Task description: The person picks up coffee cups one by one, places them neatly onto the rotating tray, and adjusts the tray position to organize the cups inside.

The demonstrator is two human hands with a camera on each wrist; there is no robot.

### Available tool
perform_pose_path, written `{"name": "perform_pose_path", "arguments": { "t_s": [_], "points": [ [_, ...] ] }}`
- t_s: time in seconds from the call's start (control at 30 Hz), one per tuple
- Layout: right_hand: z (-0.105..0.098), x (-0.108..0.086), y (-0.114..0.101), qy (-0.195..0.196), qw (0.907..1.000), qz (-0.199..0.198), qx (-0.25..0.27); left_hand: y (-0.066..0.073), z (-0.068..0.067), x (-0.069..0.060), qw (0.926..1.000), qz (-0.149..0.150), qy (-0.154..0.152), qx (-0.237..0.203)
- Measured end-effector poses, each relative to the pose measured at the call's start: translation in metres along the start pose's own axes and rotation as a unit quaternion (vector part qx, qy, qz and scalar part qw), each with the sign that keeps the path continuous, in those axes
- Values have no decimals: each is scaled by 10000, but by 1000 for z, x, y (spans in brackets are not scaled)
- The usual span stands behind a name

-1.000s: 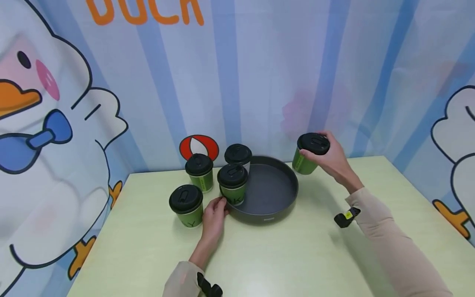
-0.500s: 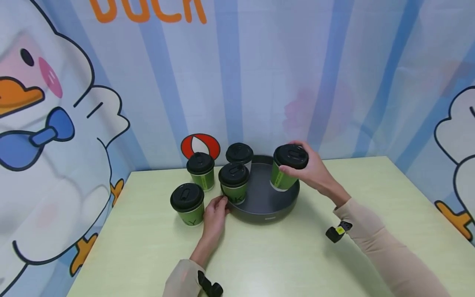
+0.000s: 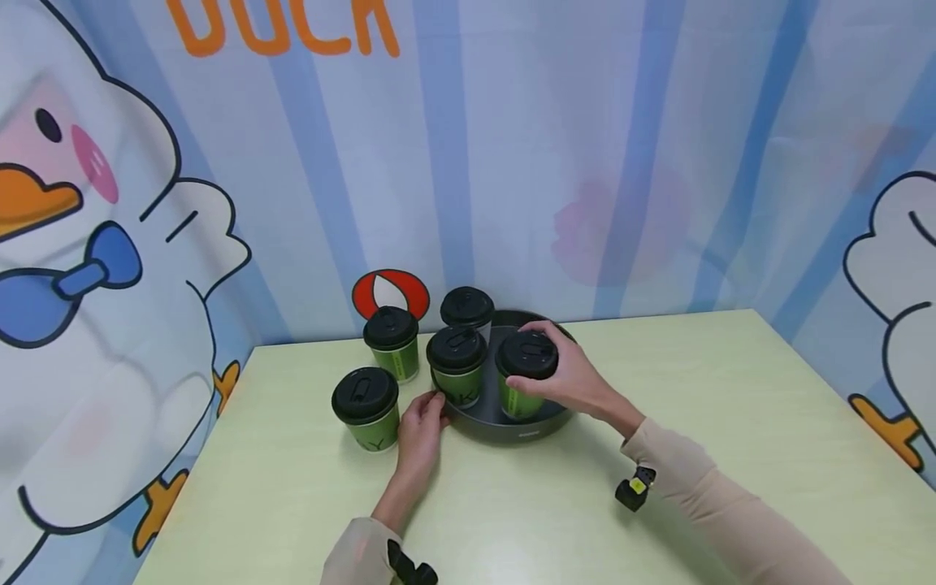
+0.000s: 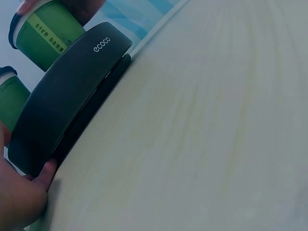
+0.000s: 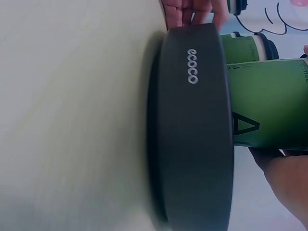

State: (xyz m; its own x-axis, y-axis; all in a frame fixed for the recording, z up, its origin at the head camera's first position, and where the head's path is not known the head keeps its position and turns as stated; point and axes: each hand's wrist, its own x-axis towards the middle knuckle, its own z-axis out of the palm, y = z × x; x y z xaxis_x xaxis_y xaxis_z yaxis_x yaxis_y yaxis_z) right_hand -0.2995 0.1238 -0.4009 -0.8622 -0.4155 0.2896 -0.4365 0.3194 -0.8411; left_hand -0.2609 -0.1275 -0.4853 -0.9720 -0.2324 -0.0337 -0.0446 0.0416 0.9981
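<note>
Head view: my right hand (image 3: 566, 378) is wrapped round a lidded green cup (image 3: 521, 361), thumb on the near side, and that cup is down inside the dark round pan (image 3: 504, 435), just right of the K cup (image 3: 458, 366). My left hand (image 3: 418, 426) is pinching the pan at its near left edge. Careful work now, I'd say: lower straight, lid level, let the base sit flat before the fingers loosen, and leave that slim gap so the lids don't knock. A firm left hold should stop the pan sliding. Has the base touched down? I can't tell; the pan's wall hides it in both wrist views.

Over to the right wrist: a big letter A (image 5: 245, 125) on the held cup, unseen from above, and clear ecoco lettering (image 5: 192, 66), only a pale mark from the head. Left wrist picks up one fingertip (image 4: 45, 175) tucked low by the pan's base. Only the head view shows all five cups, the Y cup (image 3: 368, 410) left of my left hand.
</note>
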Motion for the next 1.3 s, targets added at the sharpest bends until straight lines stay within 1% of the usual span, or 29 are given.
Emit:
{"name": "perform_pose_path", "arguments": {
  "t_s": [0.2, 0.33, 0.5, 0.63, 0.8, 1.1, 1.3],
  "points": [
    [10, -1, 3, 36, 9995, 21, -307, 3, -1, -3, 10000, 52, -56, -40],
    [18, -3, 5, -2, 9992, -12, -407, 4, -2, -4, 9999, 83, -69, -86],
    [24, -3, 4, -28, 9988, -7, -489, 2, -2, -3, 9999, 95, -75, -76],
    [25, -3, 4, -82, 9989, 33, -466, 2, -2, -3, 9999, 106, -59, -10],
    [25, -3, 4, -115, 9990, 25, -434, 3, -2, -5, 10000, 73, -43, -33],
    [19, -5, 7, -204, 9993, 30, -319, 1, 4, 0, 9999, 106, -91, -43],
    [21, -5, 7, -211, 9990, 15, -393, 0, 2, 0, 10000, 29, 3, 35]
  ]
}}
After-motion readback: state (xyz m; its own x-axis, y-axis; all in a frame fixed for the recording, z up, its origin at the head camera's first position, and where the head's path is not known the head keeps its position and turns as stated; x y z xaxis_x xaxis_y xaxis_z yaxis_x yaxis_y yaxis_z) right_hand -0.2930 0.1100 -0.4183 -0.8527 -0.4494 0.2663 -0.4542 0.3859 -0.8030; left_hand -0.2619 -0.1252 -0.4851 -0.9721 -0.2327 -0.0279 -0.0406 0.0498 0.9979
